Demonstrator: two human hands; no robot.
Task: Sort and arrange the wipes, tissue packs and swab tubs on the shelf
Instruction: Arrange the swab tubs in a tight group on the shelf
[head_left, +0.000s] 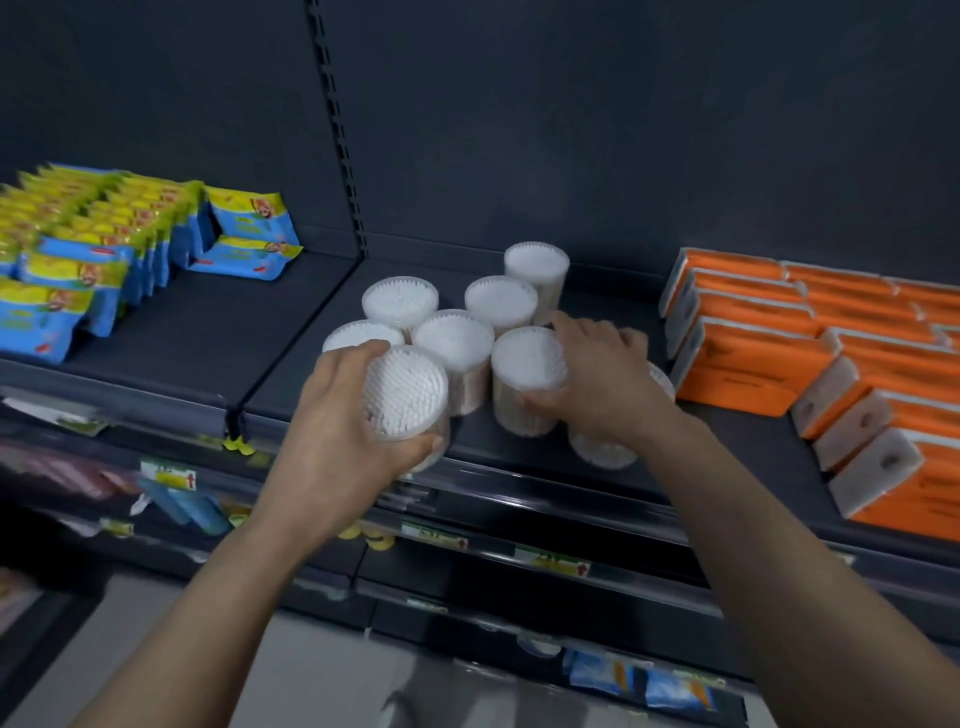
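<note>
Gripping a clear swab tub (406, 392) at the front lip of the dark shelf (182, 332), the left hand (353, 421) has fingers and thumb curled round the tub's wall, with the white cotton tips facing up. In this head view the right hand (597, 374) clasps a second swab tub (529, 364) just to the right, thumb on its near side and fingers wrapped round the far side. A third tub (602, 449) stands partly hidden under the right wrist. Behind these, five more tubs (454, 338) stand upright in a loose cluster (several touching). The rearmost one is near the back panel (675, 130). At the shelf's left end, blue-and-yellow wipes packs (98, 244) stand in rows. At the right end, orange tissue packs (769, 358) lie packed side by side, near the tubs but apart from them. The lower shelves are blurred, and yellow price labels (553, 561) show on their edges.
</note>
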